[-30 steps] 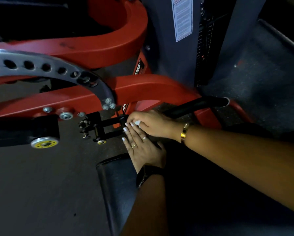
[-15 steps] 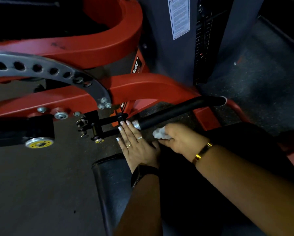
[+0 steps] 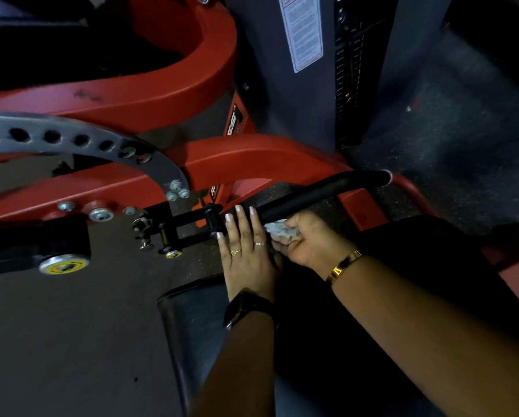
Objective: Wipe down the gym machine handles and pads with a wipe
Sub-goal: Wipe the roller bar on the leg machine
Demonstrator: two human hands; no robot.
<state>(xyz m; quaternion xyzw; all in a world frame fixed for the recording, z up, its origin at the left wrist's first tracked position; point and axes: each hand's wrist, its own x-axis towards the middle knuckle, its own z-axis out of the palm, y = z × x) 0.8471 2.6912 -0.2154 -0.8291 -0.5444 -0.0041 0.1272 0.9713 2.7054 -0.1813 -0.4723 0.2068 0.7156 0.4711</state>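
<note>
Fingers (image 3: 295, 225) of the right hand (image 3: 310, 245) were curled round the white wipe (image 3: 277, 230), holding it against the near side of the black handle (image 3: 318, 194), close to its inner end. The left hand (image 3: 249, 260) lay flat just beside the wipe, fingers straight and slightly apart, tips touching the handle's inner end. A black pad (image 3: 198, 320) sat below the handle, and the red frame (image 3: 252, 158) ran behind it.

the left hand (image 3: 247, 254) lies flat with straight fingers pointing forward, and just beside it the right hand (image 3: 310, 240) has its fingers curled around a wipe (image 3: 277, 230).
</note>
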